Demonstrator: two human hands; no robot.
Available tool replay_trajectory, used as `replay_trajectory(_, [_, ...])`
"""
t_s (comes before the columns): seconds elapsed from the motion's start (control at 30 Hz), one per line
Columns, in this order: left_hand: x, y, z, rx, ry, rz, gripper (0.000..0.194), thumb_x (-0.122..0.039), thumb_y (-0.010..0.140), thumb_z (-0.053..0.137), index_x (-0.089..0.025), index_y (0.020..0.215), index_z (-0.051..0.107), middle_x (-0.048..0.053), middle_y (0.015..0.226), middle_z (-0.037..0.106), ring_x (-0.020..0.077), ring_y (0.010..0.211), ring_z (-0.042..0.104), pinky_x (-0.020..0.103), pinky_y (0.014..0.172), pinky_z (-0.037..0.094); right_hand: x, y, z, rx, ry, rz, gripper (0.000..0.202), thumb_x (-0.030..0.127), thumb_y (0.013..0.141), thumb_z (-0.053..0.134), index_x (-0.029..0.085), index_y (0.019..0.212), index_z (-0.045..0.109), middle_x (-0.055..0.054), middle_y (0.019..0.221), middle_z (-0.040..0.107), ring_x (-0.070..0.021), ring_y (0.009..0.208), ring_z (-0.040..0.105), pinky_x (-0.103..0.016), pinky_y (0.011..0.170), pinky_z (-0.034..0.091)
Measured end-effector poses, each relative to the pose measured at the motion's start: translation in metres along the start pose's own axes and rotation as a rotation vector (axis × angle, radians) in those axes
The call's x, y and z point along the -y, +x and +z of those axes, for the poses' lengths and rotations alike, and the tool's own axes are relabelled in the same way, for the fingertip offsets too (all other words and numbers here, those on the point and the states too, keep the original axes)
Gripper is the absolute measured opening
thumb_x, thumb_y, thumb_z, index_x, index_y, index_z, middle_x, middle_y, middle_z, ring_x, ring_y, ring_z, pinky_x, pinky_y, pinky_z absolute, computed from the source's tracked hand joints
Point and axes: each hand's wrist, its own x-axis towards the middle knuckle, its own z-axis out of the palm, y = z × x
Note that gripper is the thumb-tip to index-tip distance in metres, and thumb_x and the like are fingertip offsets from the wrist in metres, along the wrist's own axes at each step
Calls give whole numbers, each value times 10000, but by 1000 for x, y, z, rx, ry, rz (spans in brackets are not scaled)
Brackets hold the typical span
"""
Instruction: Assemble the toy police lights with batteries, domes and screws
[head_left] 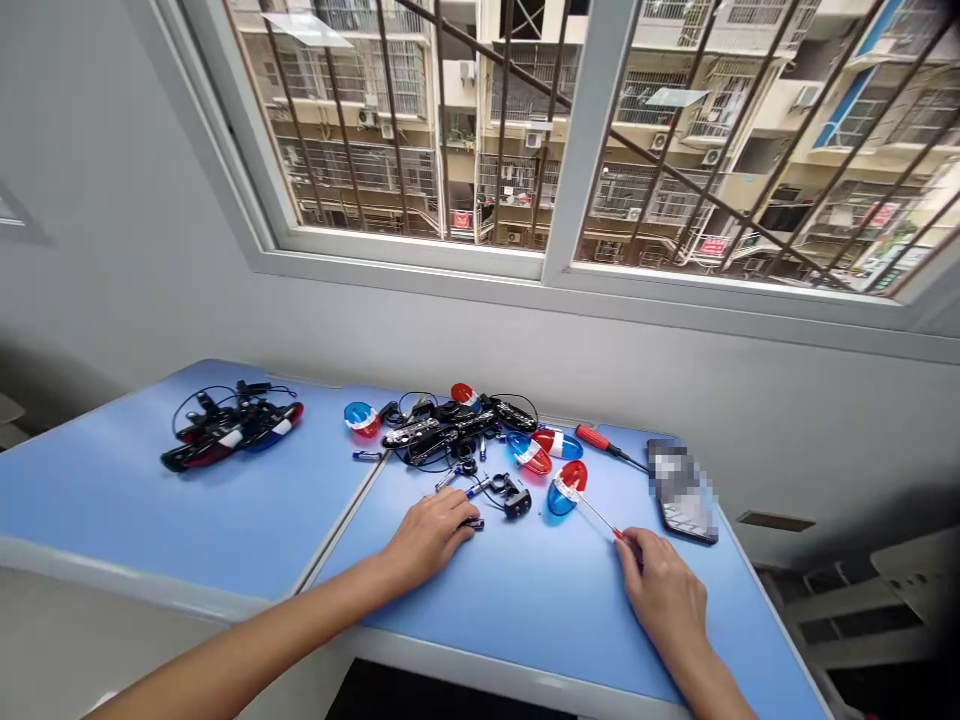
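Note:
My right hand (664,588) is closed round the red handle of a screwdriver (600,516). Its thin metal shaft points to the upper left, with the tip by a red-and-blue plastic lens cover (568,488); whether they touch I cannot tell. Resting on the table, my left hand (431,535) has its fingers curled over a small black piece (475,523), mostly hidden beneath them. Just beyond it lies a black bracket part with a cable (516,500). Small blue-and-silver cylinders, probably batteries (480,487), lie above the fingers.
Black light housings with cables (450,430) are heaped at the back, among several red-and-blue covers (363,418). Another black cluster (232,430) lies on the left table (112,500). A second red screwdriver (594,437) and a phone (686,515) lie at right. Behind stands a barred window.

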Motion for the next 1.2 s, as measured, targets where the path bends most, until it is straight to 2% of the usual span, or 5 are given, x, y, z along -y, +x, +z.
replay_trajectory(0.23, [-7, -1, 2, -36, -92, 52, 125, -211, 874, 644, -212, 999, 626, 38, 978, 664, 225, 919, 587, 335, 754, 448, 14, -5, 2, 16, -268, 46, 235, 349, 975, 454, 211, 913, 633, -43, 849, 698, -188, 781, 655, -256, 518, 309])
replay_trajectory(0.47, [4, 26, -12, -215, -80, 54, 160, -170, 938, 510, -198, 1031, 637, 59, 990, 661, 208, 922, 578, 325, 757, 479, 35, 6, -10, -257, -187, -332, 240, 318, 973, 452, 183, 1087, 614, -99, 1025, 676, -226, 893, 601, -291, 554, 431])
replay_trajectory(0.7, [6, 52, -17, -311, 116, 56, 159, -159, 928, 525, -189, 1022, 649, 78, 968, 641, 238, 929, 530, 357, 752, 458, 118, 45, 3, -68, 49, -744, 237, 241, 886, 596, 196, 1119, 610, -103, 1088, 670, -271, 1043, 564, -440, 930, 416])
replay_trajectory(1.0, [5, 41, -11, -345, -1, 109, 176, -197, 961, 492, -198, 1045, 646, 83, 986, 652, 236, 934, 520, 378, 766, 410, 105, 50, 28, -42, 175, -683, 148, 124, 901, 543, 203, 998, 622, -40, 991, 695, -228, 995, 571, -486, 1052, 297])
replay_trajectory(1.2, [-17, 22, -21, 28, 5, 524, 261, -456, 883, 633, -198, 886, 592, 45, 879, 629, 188, 758, 539, 337, 586, 377, 103, 51, 25, -84, 228, -599, 139, 165, 927, 525, 206, 1011, 628, -59, 1006, 701, -237, 994, 576, -486, 1024, 326])
